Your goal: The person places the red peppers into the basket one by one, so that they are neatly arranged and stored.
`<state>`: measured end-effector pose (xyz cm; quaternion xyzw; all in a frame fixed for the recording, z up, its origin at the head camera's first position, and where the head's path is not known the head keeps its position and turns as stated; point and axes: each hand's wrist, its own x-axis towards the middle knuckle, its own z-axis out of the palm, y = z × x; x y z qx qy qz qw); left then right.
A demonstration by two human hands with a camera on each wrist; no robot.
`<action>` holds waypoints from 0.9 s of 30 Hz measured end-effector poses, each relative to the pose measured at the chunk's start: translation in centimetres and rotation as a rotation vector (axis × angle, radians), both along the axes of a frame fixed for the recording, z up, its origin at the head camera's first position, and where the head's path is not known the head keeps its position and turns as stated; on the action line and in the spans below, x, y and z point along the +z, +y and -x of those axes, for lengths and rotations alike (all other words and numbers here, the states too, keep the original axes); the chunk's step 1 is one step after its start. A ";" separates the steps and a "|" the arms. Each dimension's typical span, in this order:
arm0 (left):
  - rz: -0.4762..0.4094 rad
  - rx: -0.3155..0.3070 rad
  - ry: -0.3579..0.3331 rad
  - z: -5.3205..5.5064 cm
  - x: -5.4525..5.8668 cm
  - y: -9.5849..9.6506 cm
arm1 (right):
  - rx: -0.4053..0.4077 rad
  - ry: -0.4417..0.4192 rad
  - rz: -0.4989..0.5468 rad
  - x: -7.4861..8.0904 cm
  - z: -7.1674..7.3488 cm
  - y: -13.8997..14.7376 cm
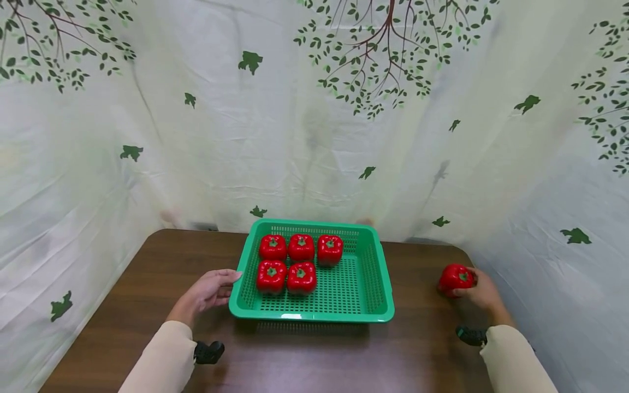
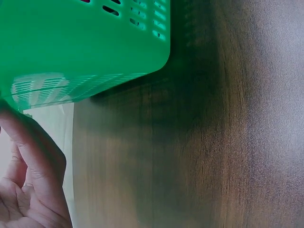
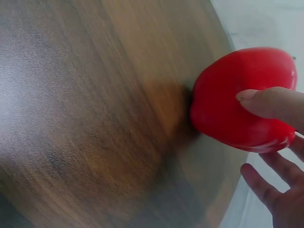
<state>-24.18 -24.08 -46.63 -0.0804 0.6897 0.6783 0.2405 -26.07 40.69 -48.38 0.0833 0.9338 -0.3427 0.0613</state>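
Note:
A green plastic basket [image 1: 354,295] stands on the table, holding several red bell peppers [image 1: 301,278] grouped toward its left side. My left hand [image 1: 213,289] is at the basket's left rim, its fingertips touching the edge; in the left wrist view the hand [image 2: 33,175] shows below the basket's wall [image 2: 109,52], fingers loosely bent. Over at the table's right end, my right hand [image 1: 484,295] grips another red bell pepper [image 1: 454,278]. The right wrist view has the thumb pressed on the side of this pepper [image 3: 237,104], with some fingers spread below it.
The brown wooden table [image 1: 304,360] has rounded far corners. A pale cloth [image 1: 304,136] printed with leaves and branches hangs behind it and along both sides. Dark wrist straps [image 1: 208,352] sit at both sleeve cuffs.

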 end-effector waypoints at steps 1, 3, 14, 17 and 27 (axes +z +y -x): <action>-0.003 -0.001 0.000 0.0 -0.1 0.1 | 0.000 0.002 0.002 0.0 -0.1 0.1; -0.005 0.003 -0.003 0.0 -0.2 0.2 | 0.013 0.004 -0.007 0.0 -0.3 0.2; 0.003 -0.001 0.001 0.0 -0.8 0.6 | 0.042 -0.023 0.005 0.4 -1.3 -0.5; 0.004 0.017 -0.004 -0.1 -0.7 0.4 | 0.058 -0.026 0.010 0.4 -1.2 -1.1; 0.015 0.012 -0.010 -0.1 -0.1 0.2 | 0.150 0.031 0.024 1.7 -1.9 -2.7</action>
